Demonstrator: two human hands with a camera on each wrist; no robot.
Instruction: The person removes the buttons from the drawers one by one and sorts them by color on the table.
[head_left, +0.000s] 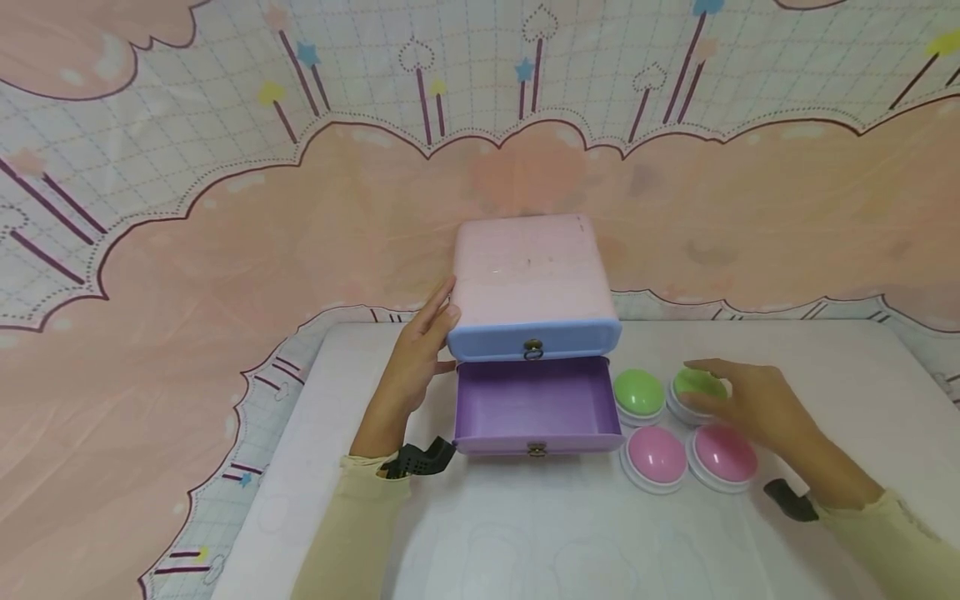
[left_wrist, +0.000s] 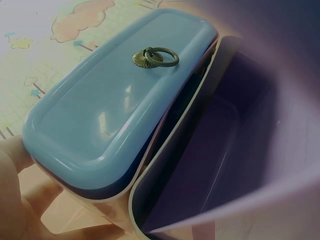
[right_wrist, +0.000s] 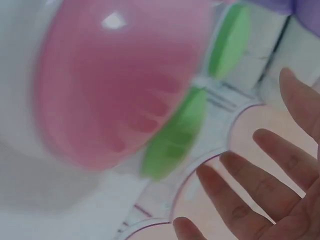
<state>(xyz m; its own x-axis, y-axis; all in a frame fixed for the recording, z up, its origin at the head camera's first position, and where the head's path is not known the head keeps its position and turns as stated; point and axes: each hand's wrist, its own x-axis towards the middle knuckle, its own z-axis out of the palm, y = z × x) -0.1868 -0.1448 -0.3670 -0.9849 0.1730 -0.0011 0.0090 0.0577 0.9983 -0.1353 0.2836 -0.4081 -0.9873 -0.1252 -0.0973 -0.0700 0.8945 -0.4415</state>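
Observation:
A small pink two-drawer box (head_left: pixel 528 271) stands on the table, its blue upper drawer (head_left: pixel 487 343) closed and its purple lower drawer (head_left: pixel 536 407) pulled out, with nothing visible inside. My left hand (head_left: pixel 416 354) rests against the box's left side, fingers extended along it; in the left wrist view, fingers (left_wrist: pixel 40 200) show beside the blue front. Over the right green domed button (head_left: pixel 701 383) hovers my right hand (head_left: pixel 757 404), thumb and fingers spread around the dome. In the right wrist view its fingers (right_wrist: pixel 260 185) are spread with nothing between them.
Another green domed button (head_left: pixel 639 392) and two pink ones, left (head_left: pixel 657 455) and right (head_left: pixel 725 454), sit on white bases right of the open drawer. Brass ring pulls (head_left: pixel 533 350) hang on the drawer fronts. A patterned cloth (head_left: pixel 360 217) rises behind the white table (head_left: pixel 525 533).

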